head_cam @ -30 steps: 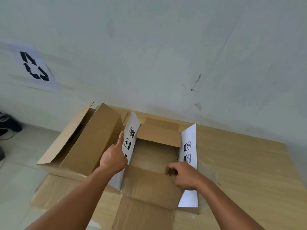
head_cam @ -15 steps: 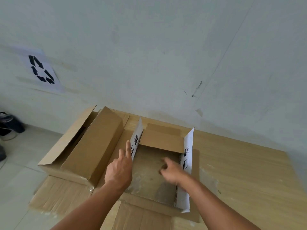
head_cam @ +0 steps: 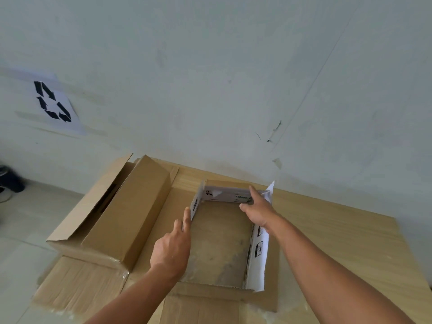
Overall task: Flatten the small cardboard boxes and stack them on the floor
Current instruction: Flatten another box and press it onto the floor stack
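A small cardboard box (head_cam: 219, 244) with white printed outer faces lies opened out on the wooden table (head_cam: 339, 244), its brown inside facing up. Its far wall (head_cam: 224, 195) and right wall (head_cam: 257, 263) stand upright; the near flap lies flat. My right hand (head_cam: 257, 211) presses its fingers against the far wall near the right corner. My left hand (head_cam: 173, 246) is flat, fingers extended, touching the left wall's edge (head_cam: 194, 205). A larger brown box (head_cam: 121, 218) lies on its side to the left, its end flaps open.
Flattened cardboard (head_cam: 79, 284) lies under the larger box and hangs over the table's left edge. A white wall stands just behind the table, with a recycling sign (head_cam: 52, 102) on it. Tiled floor and a dark object (head_cam: 10, 181) are at far left.
The near flap has dropped flat and the box has opened wider. My right hand has moved from the middle to the far wall. My left hand slid along the left wall.
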Motion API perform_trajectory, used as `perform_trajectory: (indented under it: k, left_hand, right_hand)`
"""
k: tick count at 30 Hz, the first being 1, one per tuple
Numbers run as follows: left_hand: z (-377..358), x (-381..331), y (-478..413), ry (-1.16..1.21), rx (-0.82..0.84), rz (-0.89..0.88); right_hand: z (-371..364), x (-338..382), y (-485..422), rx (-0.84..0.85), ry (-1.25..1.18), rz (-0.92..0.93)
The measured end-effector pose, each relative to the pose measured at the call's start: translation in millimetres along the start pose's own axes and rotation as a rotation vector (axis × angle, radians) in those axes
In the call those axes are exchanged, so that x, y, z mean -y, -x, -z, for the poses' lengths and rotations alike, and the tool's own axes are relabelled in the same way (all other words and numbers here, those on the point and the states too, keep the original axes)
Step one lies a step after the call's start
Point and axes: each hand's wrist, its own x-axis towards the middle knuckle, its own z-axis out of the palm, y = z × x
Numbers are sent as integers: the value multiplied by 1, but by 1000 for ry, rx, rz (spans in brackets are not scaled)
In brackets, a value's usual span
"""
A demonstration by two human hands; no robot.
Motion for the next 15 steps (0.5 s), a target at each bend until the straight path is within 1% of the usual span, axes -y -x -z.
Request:
perform_trajectory:
  k: [4,6,8,10,11,12,14,15]
  left_hand:
    - [4,-10,5,16,21,-47]
    - [3,-13,8,35,29,-52]
    - [2,-14,8,52,32,-43]
    - [2,-13,7,72,39,-26]
    - [1,-13,6,86,40,-17]
    - [2,-13,6,101,40,-11]
    - [2,-13,6,124,37,-6]
    - [3,-13,6,134,38,-7]
  right_hand:
    - [20,-9,0,85,519,116]
    - [26,-16,2,22,714,164]
    - [25,-25,8,-99,773,170]
    - [16,-35,16,-257,656,114]
    - [11,-40,21,-317,521,41]
    - [5,-42,28,-337,353,-55]
    - [-9,-44,45,-284,65,-183]
    - [-15,-43,56,-235,-6,-219]
